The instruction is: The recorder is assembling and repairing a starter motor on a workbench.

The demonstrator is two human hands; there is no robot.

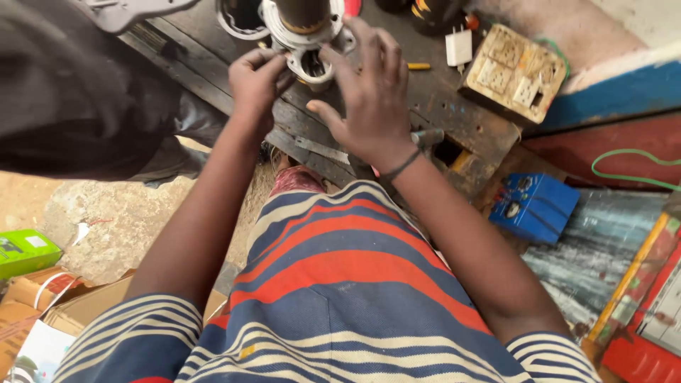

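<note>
A: Where's the part?

B: Small metal ring fitting (pixel 313 65), top centre, at the near edge of the dark wooden counter (pixel 425 99), just under a bigger round metal housing (pixel 301 21). Left hand (pixel 255 78) on its left side, fingers pinched together on the rim. Right hand (pixel 369 92) on the right, fingers spread apart, tips resting on the fitting and housing, thumb free below. Not a full clamp on that side, as far as I can tell.

A: Risks?

B: Fitting sits right at the counter edge. If the pinch slips, I'd guess it drops to the rough ground (pixel 120 220) below. Also the spread fingers are close to the housing rim, so a pinch or scrape is poss. Housing looks top-heavy; a shove could tip it, but that's a guess, top's cut off.

A: Count?

B: Ring fitting: 1. Big housing: 1, plus 1 more round opening (pixel 241 15) beside it, partly out of view. White plug adapter (pixel 459 47): 1. Worn socket board (pixel 515 71): 1, w/ 3 socket plates on it. Blue box (pixel 533 207) w/ knobs: 1, lower right. Green wire (pixel 631 167): 1. Green carton (pixel 25 252): 1, far left. Hands: 2, wristband on the right.
</note>
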